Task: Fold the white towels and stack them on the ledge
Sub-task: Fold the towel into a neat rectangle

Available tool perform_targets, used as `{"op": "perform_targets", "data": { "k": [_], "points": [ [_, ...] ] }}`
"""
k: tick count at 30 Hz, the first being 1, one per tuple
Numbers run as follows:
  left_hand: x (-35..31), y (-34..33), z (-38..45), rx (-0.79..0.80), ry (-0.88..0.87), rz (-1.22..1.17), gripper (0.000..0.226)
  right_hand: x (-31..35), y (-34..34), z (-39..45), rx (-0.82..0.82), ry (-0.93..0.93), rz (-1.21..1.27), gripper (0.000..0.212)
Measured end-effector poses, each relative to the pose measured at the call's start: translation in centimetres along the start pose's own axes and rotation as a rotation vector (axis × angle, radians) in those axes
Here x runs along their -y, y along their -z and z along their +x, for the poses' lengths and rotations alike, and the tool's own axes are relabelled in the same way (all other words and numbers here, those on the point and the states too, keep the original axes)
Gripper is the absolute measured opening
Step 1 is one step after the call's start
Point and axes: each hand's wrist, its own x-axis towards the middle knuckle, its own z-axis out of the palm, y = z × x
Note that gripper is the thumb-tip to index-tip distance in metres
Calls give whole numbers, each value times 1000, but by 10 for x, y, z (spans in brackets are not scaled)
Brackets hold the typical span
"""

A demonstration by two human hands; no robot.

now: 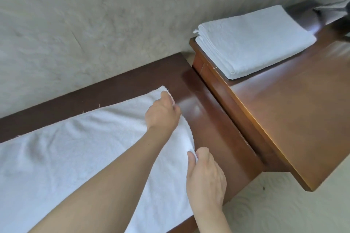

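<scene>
Head view: white towel [66,149] lay spread flat at lower left on a dark wooden surface [204,119]. Left hand [162,113], frame centre, pinched the towel's far right corner. Right hand [205,179], lower centre, pinched the near right corner. Folded towels [253,41] sat stacked on the lighter wooden ledge [293,111] at upper right, against the wall [94,15].

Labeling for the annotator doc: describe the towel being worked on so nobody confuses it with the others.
Start at the textured grey wall; along its base runs a low dark wooden ledge. The spread towel lies flat on it, with the left hand pinching its far corner and the right hand pinching the near one. Unlike the folded stack on the higher wooden top at right, it is a single unfolded layer.
</scene>
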Motion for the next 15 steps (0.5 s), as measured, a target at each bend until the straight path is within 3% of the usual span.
{"op": "perform_targets", "data": {
  "k": [6,9,11,15],
  "points": [
    [18,24,-5,19,250,-488,33,22,16,-15,-83,237,96,26],
    [26,33,-7,107,386,-616,69,35,17,-23,-96,381,138,24],
    [31,40,-10,192,379,-585,85,44,16,-30,-108,460,134,27],
    [60,62,-17,178,391,-539,54,66,19,-46,-145,564,123,31]
  ]
}}
